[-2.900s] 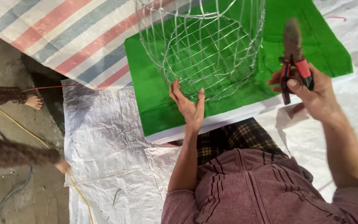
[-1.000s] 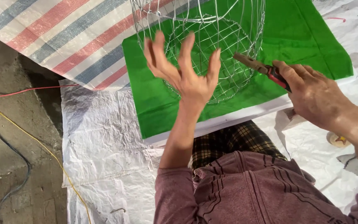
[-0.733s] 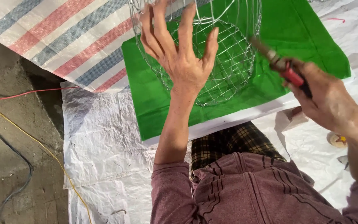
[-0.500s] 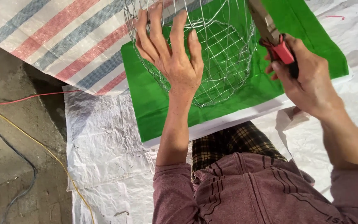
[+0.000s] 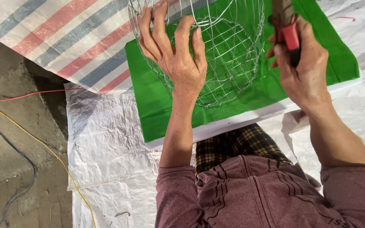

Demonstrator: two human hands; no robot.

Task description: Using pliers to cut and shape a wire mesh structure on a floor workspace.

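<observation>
Raised pliers (image 5: 287,31) near wire basket (image 5: 229,55) on green board (image 5: 157,105).

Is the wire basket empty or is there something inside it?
Empty. Through the open mesh of the wire basket only the green board beneath shows. The left hand grips its side and the right hand holds red-handled pliers beside it.

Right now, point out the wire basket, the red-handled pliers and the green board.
wire basket (image 5: 233,55), head view, mesh wall
red-handled pliers (image 5: 290,36), head view, red grip
green board (image 5: 161,109), head view, bare near corner
</observation>
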